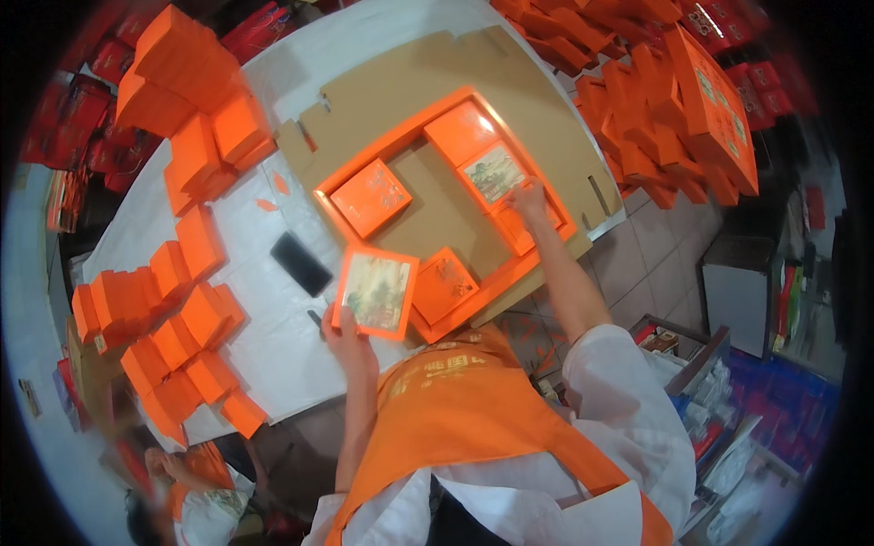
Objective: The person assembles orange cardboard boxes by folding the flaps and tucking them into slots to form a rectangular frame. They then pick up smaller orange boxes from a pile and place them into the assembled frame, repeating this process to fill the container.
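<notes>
A large shallow orange gift-box tray (403,143) lies on brown cardboard. My left hand (350,344) grips the lower left edge of an orange box with a landscape picture (377,291), tilted over the tray's near left corner. Along the tray's right side, my right hand (531,204) has its fingers curled at the near edge of a second picture box (494,173); what they pinch is hidden. A plain orange box (462,133) sits beyond it, and part of another (512,229) shows under my hand. Two gold-printed orange boxes (371,197) (443,286) stand at the left and near sides.
A black phone (301,264) lies on the white-covered table (264,318). Stacks of orange boxes (196,100) (173,337) fill its left side, with more piled at the right (669,118). Another person (205,487) is at the lower left. A drawer (687,355) stands open at the right.
</notes>
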Tool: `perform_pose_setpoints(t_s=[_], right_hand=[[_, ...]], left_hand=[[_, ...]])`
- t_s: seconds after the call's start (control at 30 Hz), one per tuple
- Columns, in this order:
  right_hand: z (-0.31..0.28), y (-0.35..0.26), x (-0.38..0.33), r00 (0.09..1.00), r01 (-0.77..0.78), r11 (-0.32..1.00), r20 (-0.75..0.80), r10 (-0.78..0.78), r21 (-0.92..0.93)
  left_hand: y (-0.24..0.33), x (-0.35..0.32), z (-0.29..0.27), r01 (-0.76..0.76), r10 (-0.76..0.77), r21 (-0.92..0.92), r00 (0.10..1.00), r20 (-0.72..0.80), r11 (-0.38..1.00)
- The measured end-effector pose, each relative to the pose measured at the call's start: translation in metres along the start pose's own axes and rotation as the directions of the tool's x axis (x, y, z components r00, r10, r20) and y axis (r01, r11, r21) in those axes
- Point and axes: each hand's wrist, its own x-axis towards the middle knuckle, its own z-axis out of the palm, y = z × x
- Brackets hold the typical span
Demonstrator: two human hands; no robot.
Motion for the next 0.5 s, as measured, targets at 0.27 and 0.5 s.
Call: perform_pose_setpoints(t_s=[0.27,0.5], right_hand=[[0.042,-0.015,-0.147,0.56,-0.413,0.909,0.803,0.206,0.055],[0.067,-0.019,-0.172,0.716,-0.49,0.799,0.683,0.142,0.348]], left_hand=[[0.004,0.022,0.041,-0.018,-0.011,0.169,0.986,0.165,0.985],[-0.012,0.046,0.052,-0.073,0.031,0.303,0.989,0.142,0.95]])
